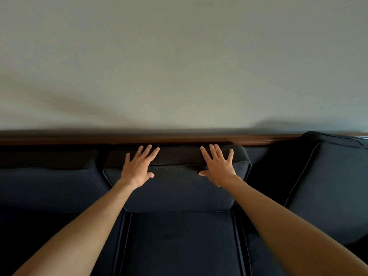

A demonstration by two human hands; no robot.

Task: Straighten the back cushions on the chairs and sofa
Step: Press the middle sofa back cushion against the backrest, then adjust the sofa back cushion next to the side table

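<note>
Two bare forearms reach forward from the bottom corners of the view, over the dark navy seat cushion (179,244) of a sofa. Both hands lie flat and spread on the middle back cushion (177,188), fingers splayed, gripping nothing. The left hand (137,168) presses near the cushion's upper left corner, its fingertips (148,149) reaching over the top edge and its thumb pointing inward. The right hand (219,168) mirrors it near the upper right corner, thumb also pointing inward.

That middle back cushion leans against the sofa's back, its top edge just below a dark wooden rail (139,139) that runs along the sofa's top. To its left, a second back cushion (49,184) sits at about the same height, close beside it. To its right, a third back cushion (326,182) stands taller, its top rising above the rail, with a shadowed gap between it and the middle one. A plain pale wall (179,56) fills the upper half of the view.
</note>
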